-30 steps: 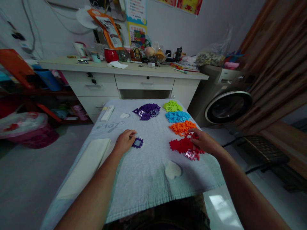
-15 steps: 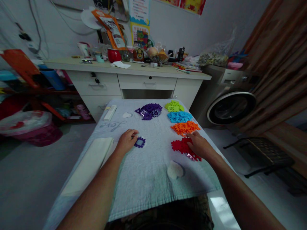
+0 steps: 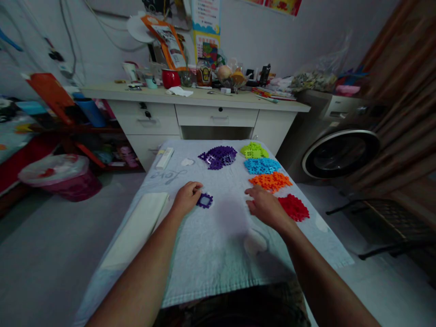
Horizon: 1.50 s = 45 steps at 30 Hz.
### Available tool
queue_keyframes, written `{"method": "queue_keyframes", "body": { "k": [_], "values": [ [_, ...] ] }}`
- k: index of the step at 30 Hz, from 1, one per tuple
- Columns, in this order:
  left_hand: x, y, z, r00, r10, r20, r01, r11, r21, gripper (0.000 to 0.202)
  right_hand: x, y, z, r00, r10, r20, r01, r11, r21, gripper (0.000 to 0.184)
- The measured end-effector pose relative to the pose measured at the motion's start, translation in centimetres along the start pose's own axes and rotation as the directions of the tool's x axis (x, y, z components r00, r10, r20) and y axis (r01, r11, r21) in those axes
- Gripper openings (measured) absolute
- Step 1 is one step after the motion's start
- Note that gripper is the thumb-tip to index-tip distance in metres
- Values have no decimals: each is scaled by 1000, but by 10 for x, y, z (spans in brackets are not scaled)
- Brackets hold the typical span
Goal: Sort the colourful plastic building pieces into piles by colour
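Left hand [image 3: 185,198] is pinching a purple square [image 3: 210,200]; right hand [image 3: 267,206] is hovering, grip spread, nearer the surface's [image 3: 211,259] right edge.

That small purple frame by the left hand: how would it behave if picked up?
The purple frame is probably light, looking thin around its pale centre. It seems stiff, since its notched sides run straight. It is unlikely to roll, being squarish and flat.
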<state>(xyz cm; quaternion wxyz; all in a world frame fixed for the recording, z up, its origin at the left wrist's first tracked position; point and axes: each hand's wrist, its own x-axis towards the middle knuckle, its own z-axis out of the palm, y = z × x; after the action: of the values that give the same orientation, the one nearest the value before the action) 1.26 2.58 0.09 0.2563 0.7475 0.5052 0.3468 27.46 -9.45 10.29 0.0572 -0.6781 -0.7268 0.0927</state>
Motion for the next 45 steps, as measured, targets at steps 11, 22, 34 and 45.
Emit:
{"method": "queue_keyframes", "body": {
  "k": [11,22,34,45],
  "values": [
    [0,-4,-1,997,-57,-45,53,995,-81,29,54,-84,74,965,-238,-112,251,960,122,45],
    [1,-4,-1,998,-46,-34,43,996,-78,27,54,-69,77,958,-221,-182,258,942,216,37],
    [1,2,-2,997,-76,-27,74,994,-86,26,157,-38,52,933,106,-344,39,920,389,21],
    [3,0,0,997,-68,-30,66,994,-82,25,239,-42,46,914,108,-390,42,934,356,29]
  ]
}}
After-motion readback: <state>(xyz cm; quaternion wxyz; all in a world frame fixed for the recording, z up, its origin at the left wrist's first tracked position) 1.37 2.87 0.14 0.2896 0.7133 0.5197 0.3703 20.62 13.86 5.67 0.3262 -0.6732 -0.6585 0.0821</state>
